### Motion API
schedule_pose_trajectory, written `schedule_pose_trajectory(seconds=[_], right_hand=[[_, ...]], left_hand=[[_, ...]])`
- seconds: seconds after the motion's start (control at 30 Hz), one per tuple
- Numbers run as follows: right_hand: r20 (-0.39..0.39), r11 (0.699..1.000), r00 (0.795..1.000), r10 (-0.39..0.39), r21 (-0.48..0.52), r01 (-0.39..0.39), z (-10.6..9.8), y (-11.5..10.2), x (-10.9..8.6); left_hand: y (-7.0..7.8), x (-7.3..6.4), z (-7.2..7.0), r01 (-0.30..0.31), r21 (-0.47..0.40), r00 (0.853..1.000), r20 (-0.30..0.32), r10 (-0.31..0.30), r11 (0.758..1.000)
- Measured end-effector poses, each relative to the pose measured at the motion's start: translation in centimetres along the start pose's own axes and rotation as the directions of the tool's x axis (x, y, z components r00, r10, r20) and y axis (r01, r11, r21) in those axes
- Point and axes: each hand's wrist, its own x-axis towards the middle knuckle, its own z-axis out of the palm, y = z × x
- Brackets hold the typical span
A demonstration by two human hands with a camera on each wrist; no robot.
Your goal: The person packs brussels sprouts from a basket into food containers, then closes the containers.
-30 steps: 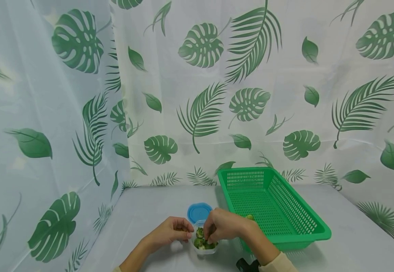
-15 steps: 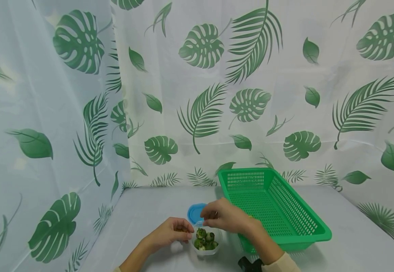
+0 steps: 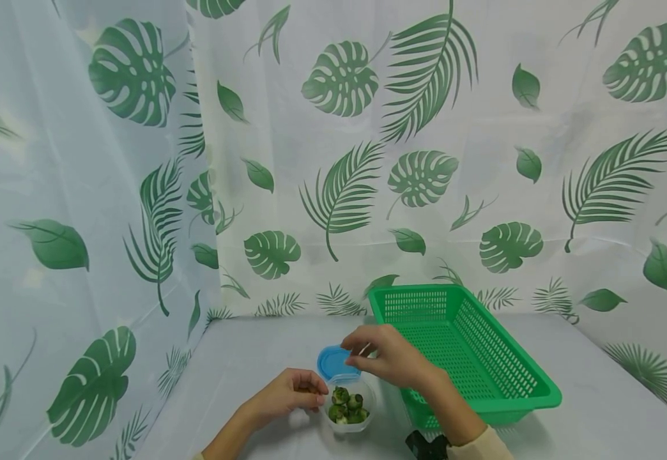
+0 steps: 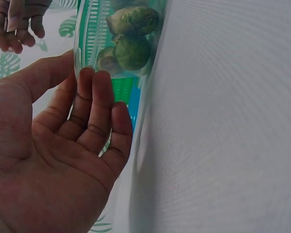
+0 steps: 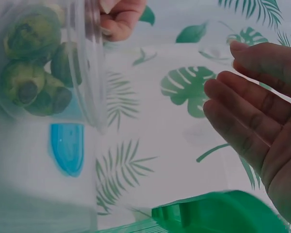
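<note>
A small clear plastic container [image 3: 349, 428] stands on the table and holds several Brussels sprouts [image 3: 347, 409]. My left hand [image 3: 291, 393] is at its left side, thumb and fingertips holding the rim in the left wrist view. Behind the container lies a blue lid [image 3: 333, 363]. My right hand [image 3: 385, 354] hovers over the lid's right edge. In the right wrist view its fingers [image 5: 242, 116] are loosely bent, the thumb apart from them, and nothing is in the hand.
A large green plastic basket [image 3: 500, 332] stands to the right, with my right forearm across its near left corner. A black object [image 3: 425, 445] sits by the right sleeve. White leaf-print sheets [image 3: 356, 191] enclose the table at the back and sides.
My right hand has risen out of the container and moved away over the lid, uncovering the sprouts. The left hand stays at the rim.
</note>
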Motion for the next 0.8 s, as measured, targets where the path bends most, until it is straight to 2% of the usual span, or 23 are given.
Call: schedule_pose_trajectory(seconds=[0.47, 0.8], right_hand=[[-0.040, 0.997, 0.997, -0.073, -0.015, 0.073, -1.2, -1.3, 0.2], [-0.010, 0.997, 0.997, -0.073, -0.029, 0.073, -2.5, -2.5, 0.5]], left_hand=[[-0.4, 0.2, -0.2, 0.009, -0.001, 1.000, -0.002, -0.009, 1.000], [-0.4, 0.2, -0.2, 0.005, -0.008, 1.000, 0.010, -0.005, 1.000]])
